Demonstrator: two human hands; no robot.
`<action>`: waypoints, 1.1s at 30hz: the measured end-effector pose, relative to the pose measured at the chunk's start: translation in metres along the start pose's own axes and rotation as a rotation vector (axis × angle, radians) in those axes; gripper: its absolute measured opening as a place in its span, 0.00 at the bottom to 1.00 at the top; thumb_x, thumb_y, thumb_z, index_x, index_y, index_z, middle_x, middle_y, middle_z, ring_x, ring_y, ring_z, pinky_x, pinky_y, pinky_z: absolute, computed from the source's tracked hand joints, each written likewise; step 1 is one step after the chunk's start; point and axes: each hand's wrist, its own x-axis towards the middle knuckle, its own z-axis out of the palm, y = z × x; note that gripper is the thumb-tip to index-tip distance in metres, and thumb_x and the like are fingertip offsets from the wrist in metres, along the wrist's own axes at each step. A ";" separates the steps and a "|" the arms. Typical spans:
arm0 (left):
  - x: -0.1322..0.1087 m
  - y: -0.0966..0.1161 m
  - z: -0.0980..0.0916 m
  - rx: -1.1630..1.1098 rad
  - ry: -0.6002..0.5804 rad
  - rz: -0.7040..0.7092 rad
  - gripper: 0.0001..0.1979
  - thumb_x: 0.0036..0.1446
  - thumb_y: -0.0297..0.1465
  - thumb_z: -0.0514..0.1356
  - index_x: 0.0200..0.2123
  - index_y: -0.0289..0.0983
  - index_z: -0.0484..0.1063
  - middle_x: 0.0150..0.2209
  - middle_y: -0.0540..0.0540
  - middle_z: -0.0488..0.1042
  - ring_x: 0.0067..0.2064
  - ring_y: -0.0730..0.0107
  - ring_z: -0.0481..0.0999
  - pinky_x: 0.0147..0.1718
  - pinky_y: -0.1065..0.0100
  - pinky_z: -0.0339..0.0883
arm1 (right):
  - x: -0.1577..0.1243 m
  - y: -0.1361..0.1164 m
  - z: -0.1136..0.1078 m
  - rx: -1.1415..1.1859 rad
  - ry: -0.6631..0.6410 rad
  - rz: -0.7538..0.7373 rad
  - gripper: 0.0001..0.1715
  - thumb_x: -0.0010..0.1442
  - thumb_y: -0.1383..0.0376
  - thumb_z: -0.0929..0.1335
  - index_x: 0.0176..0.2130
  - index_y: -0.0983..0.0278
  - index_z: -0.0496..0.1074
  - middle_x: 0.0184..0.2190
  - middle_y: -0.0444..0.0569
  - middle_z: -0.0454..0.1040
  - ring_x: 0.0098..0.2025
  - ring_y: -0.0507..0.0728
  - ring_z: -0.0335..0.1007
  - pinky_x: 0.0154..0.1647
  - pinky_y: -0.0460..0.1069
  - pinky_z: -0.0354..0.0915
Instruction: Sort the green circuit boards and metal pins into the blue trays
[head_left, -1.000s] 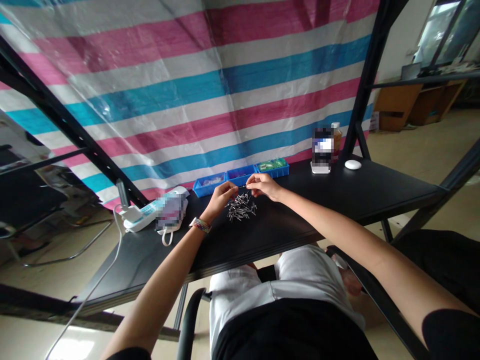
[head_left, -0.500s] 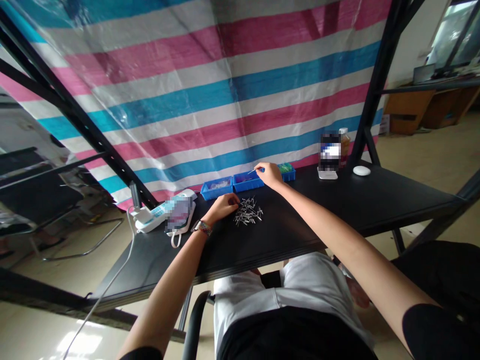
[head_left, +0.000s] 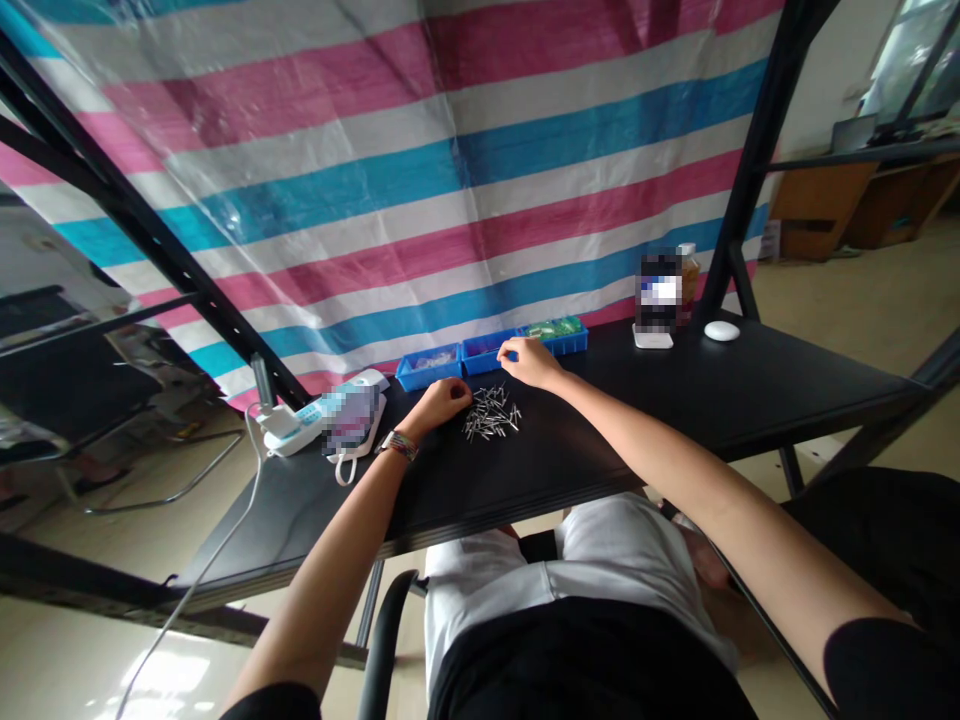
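In the head view, a heap of small metal pins [head_left: 491, 415] is seen on the black tabletop [head_left: 675, 400], just left of the frame's centre, between the two hands. The left hand [head_left: 442, 400] is rested on the tabletop at the heap's left edge, its fingers curled with the tips turned toward the pins; whether contact is made, or whether anything is pinched, cannot be told. The right hand [head_left: 529, 360] is held just above the heap in the frame, at the near rim of the middle blue tray [head_left: 480, 352], its fingers drawn together; whether a pin is gripped between them cannot be told. Of the two, the left fingertips are judged the nearer to the heap. The pins are seen as thin, silvery and short, lying crisscross, so that no single long axis is shared. The middle tray is flanked by a left blue tray [head_left: 429, 367] and a right blue tray [head_left: 559, 335] with greenish contents. A striped tarp [head_left: 450, 180] is hung behind.
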 end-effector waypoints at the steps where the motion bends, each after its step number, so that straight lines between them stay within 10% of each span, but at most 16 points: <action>1: 0.000 0.001 0.000 -0.004 0.013 -0.001 0.10 0.51 0.38 0.66 0.31 0.38 0.82 0.28 0.47 0.80 0.29 0.64 0.74 0.32 0.65 0.64 | -0.001 -0.003 0.002 0.004 -0.016 -0.017 0.09 0.64 0.72 0.70 0.36 0.64 0.82 0.40 0.51 0.84 0.41 0.58 0.77 0.48 0.50 0.67; 10: 0.000 0.009 0.000 -0.232 0.214 -0.017 0.12 0.47 0.36 0.68 0.36 0.38 0.79 0.31 0.48 0.79 0.32 0.67 0.76 0.34 0.68 0.67 | -0.009 -0.014 0.011 0.042 -0.111 -0.069 0.10 0.65 0.73 0.70 0.36 0.63 0.82 0.40 0.51 0.82 0.43 0.58 0.75 0.50 0.50 0.65; 33: -0.005 0.034 0.001 -0.555 0.212 -0.021 0.20 0.45 0.43 0.79 0.35 0.37 0.81 0.31 0.47 0.79 0.33 0.68 0.75 0.37 0.66 0.69 | -0.004 -0.025 0.020 0.781 -0.127 0.304 0.03 0.58 0.70 0.75 0.34 0.64 0.78 0.29 0.45 0.79 0.30 0.51 0.72 0.28 0.45 0.64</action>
